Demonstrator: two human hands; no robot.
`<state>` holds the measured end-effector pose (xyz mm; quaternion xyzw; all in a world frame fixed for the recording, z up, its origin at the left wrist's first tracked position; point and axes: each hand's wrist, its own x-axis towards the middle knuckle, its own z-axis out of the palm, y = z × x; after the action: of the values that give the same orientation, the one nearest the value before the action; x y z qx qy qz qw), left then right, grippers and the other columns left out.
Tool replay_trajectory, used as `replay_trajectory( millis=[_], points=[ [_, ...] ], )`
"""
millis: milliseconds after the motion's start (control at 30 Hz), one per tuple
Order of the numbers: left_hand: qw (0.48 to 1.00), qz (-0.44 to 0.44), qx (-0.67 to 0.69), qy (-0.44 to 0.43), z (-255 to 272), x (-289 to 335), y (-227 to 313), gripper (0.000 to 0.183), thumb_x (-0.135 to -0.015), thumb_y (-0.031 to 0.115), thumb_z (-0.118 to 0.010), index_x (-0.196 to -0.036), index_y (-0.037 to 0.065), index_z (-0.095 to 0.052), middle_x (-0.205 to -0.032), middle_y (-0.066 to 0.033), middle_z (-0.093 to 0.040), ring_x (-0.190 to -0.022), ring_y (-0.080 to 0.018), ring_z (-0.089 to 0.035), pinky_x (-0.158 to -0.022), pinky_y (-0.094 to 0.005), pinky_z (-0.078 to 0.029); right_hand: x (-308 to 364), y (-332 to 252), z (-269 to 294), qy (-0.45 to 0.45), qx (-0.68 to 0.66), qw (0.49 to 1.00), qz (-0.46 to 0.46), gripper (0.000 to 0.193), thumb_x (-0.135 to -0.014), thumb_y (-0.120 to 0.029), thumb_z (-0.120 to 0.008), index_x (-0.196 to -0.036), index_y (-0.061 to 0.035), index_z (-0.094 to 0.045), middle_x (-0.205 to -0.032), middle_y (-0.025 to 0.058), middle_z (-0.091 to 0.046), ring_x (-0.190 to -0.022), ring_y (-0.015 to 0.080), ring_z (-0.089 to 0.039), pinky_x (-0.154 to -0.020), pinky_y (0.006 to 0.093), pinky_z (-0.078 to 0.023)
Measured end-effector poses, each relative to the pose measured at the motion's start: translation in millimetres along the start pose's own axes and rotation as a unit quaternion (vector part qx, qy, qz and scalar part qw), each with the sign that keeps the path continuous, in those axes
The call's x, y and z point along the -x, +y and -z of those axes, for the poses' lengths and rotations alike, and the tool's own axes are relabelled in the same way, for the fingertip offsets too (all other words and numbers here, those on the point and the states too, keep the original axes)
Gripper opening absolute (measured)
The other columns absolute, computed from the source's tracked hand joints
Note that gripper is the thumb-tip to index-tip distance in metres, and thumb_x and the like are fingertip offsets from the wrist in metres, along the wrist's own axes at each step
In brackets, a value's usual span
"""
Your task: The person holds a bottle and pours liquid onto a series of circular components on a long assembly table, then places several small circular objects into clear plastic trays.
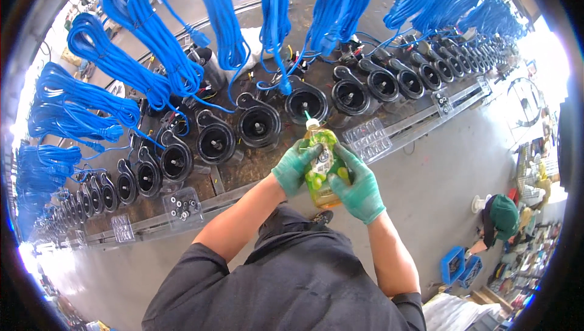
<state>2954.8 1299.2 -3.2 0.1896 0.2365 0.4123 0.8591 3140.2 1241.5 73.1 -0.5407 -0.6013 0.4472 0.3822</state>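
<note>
While aloft, bottle (pixel 320 176) within two-handed grip (pixel 360 192)

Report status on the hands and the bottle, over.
Left hand and right hand both on the green-labelled bottle. Nozzle pointed toward a round black housing. Nothing visible between them.
</note>
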Motion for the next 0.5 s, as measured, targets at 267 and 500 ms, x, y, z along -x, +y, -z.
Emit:
replay_trajectory(
  millis=[267,500],
  points=[
    [1.000,-0.017,-0.020,0.005,-4.2,-15.4,-11.2,0.051,-0.098,0.026,-0.074,-0.143,0.009,-0.055,-0.130,-0.0061,-0.067,-0.117,-0.0211,-0.068,-0.102,-0.0387,-0.057,-6.8,14.9,22.1,-0.022,-0.043,0.998,0.027,0.065,-0.086,-0.009,-0.074,-0.148,-0.0017,-0.054,-0.152,0.0205,-0.051,-0.136,0.0307,-0.055,-0.114,0.0375,-0.045],
    [0.997,-0.023,-0.067,-0.011,-48.5,-52.8,-33.1,0.051,-0.100,0.025,-0.072,-0.144,0.009,-0.054,-0.130,-0.0049,-0.067,-0.116,-0.0194,-0.067,-0.102,-0.0372,-0.057,4.8,24.4,79.4,0.008,0.003,0.999,0.048,0.065,-0.087,-0.007,-0.071,-0.149,-0.0005,-0.052,-0.151,0.0212,-0.052,-0.137,0.0335,-0.054,-0.115,0.0391,-0.043]
  ],
)
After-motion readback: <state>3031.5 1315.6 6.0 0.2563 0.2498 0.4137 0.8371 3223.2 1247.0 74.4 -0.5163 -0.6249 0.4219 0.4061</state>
